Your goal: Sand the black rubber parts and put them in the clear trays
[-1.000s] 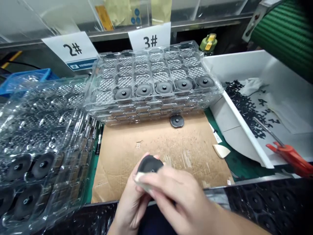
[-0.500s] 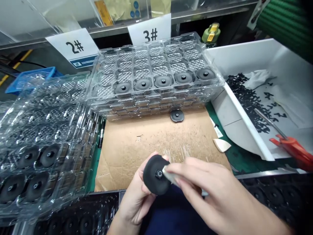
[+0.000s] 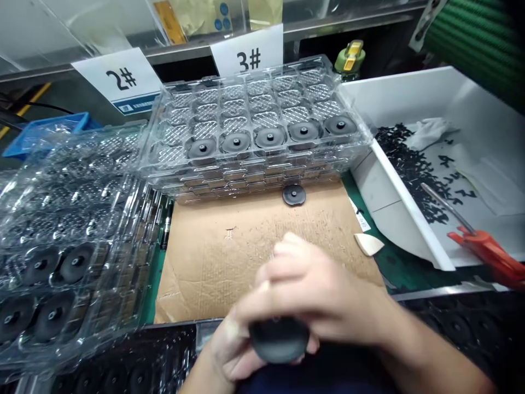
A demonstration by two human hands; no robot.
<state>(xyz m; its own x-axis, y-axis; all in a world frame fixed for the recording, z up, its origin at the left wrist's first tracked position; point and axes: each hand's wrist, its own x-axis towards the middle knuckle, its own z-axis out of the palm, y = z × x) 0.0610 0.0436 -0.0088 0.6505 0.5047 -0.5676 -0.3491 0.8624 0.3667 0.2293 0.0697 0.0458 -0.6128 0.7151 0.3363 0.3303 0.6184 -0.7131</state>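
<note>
A round black disc (image 3: 279,342) is held low in front of my body, its face tilted and blurred. My left hand (image 3: 233,347) grips the disc from below and the left, fingers behind it. Over the disc's upper part lies my right hand (image 3: 311,284), its fingers bent and smeared by motion; the white pad it held is hard to make out now. Beyond my hands, a second black disc (image 3: 294,195) lies on the brown cardboard (image 3: 205,246), near the stacked clear tray (image 3: 254,158) whose front row holds several black discs.
On the left stand more clear trays (image 3: 123,219) with black discs. At the right, a white bin (image 3: 414,213) holds small black pieces, with red-handled pliers (image 3: 488,249) at its edge. A cream wedge (image 3: 369,244) lies on the cardboard's right edge. A green bottle (image 3: 349,57) stands behind.
My right hand has moved left and across the disc, covering its upper part. The disc has dropped lower and tilted, and my left hand is lower and more hidden.
</note>
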